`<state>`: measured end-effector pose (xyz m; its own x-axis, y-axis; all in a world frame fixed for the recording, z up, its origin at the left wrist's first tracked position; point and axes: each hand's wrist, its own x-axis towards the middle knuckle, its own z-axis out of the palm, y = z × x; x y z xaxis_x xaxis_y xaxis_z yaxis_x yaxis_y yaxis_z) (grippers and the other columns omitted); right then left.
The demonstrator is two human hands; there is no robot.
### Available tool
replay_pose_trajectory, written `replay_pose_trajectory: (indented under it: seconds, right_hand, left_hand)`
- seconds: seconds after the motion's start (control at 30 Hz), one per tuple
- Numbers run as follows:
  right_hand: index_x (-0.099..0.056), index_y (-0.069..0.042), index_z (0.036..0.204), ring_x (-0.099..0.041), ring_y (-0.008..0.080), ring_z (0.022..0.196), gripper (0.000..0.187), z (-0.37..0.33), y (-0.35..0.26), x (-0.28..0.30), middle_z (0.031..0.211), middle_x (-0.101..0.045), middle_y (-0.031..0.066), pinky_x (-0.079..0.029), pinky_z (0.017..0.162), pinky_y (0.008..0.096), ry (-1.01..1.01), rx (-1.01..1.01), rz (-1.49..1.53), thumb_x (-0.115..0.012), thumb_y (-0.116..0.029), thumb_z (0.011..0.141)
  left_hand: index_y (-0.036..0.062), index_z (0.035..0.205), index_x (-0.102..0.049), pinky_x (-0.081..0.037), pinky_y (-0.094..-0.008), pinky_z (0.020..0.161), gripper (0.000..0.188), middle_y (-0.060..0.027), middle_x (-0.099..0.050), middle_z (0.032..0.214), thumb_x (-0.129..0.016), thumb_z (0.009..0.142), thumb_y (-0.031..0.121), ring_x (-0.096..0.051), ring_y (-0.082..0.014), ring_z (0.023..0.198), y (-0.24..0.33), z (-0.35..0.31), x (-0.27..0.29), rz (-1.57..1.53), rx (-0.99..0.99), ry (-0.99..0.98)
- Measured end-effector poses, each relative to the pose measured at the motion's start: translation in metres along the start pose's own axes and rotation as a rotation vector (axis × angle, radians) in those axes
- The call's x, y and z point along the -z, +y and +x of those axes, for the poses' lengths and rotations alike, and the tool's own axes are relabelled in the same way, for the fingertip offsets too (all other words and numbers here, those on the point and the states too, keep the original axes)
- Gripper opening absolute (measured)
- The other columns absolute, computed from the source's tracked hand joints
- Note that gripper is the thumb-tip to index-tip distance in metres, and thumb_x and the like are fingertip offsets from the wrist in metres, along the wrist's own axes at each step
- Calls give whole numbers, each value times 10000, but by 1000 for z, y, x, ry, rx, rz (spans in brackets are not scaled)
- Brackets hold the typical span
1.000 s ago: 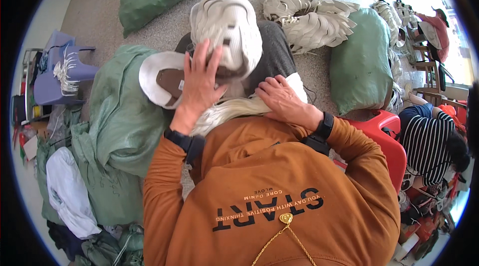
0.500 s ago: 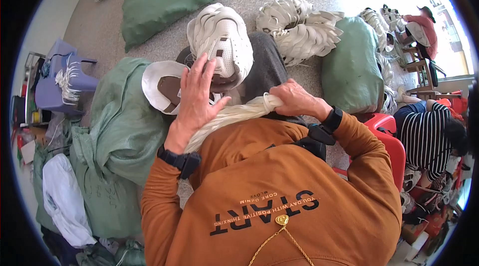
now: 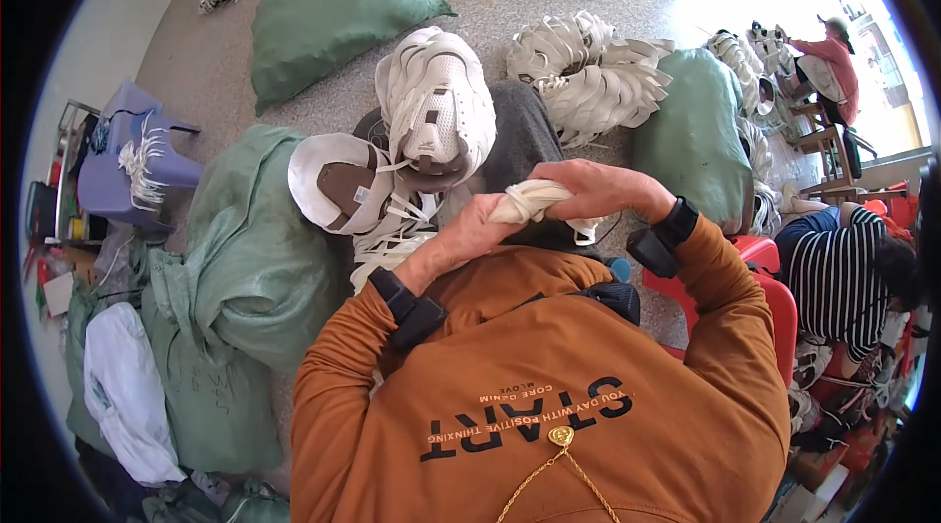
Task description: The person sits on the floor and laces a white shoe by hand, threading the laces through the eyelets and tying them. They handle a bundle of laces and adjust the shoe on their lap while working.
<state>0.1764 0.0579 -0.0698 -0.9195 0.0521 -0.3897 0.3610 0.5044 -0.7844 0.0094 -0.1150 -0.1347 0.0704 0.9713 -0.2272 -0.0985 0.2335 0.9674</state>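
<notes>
A bundle of white shoelaces [image 3: 530, 199] lies across my lap, with a knotted loop near its end. My left hand [image 3: 463, 233] is closed round the bundle just left of the knot. On the other side, my right hand [image 3: 600, 191] grips the end by the loop; its fingertips are partly hidden. Loose laces trail below my left wrist. Beyond my hands, a nested stack of white shoe uppers [image 3: 438, 111] rests on my knees. Left of it, another upper [image 3: 343, 185] shows its brown lining and white edge.
Green sacks [image 3: 333, 8] lie on the floor ahead, with another sack [image 3: 245, 258] at my left. A ring of white uppers [image 3: 588, 72] sits beyond my right knee. A purple stool [image 3: 132, 170] holds laces. Two people [image 3: 833, 268] sit at the right, near a red chair [image 3: 769, 298].
My left hand has moved from beside the upper, fingers spread, to the knot and closed on the shoelaces. My right hand has shifted slightly right and up. The view has tilted a little.
</notes>
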Motion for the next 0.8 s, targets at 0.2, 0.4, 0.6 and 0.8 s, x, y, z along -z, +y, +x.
replay_pose_trajectory:
  seconds: [0.2,0.4,0.6,0.8]
  right_hand:
    - [-594,-5,1232,-622,142,985,510,6,-7,-47,1064,-685,56,-516,889,326,237,229,378,-810,-127,786]
    - [-640,7,1132,-688,224,823,317,-39,-96,14,964,-716,148,-532,776,341,347,281,82,-699,-58,827]
    - [-642,15,1092,-714,319,860,373,-69,-165,64,954,-707,160,-544,772,359,507,478,-419,-737,-12,733]
    - [-629,-20,1189,-691,358,958,532,-60,-179,90,1037,-699,161,-544,830,370,743,442,-1054,-774,-7,677]
  left_hand:
    - [69,1073,-666,-373,-195,527,155,77,-550,719,-691,942,149,-471,-3,601,64,-30,-7,-275,94,9]
    - [61,1215,-658,-392,-190,562,270,73,-633,885,-679,951,121,-504,-3,677,131,-56,-1,-234,-4,-52]
    - [13,1231,-653,-512,-236,880,323,-28,-704,1144,-704,912,22,-647,-81,993,177,-60,-10,-93,-331,-94]
    - [16,1104,-665,-525,-260,824,264,-14,-693,972,-751,870,102,-646,-97,895,163,-16,12,158,-381,-109]
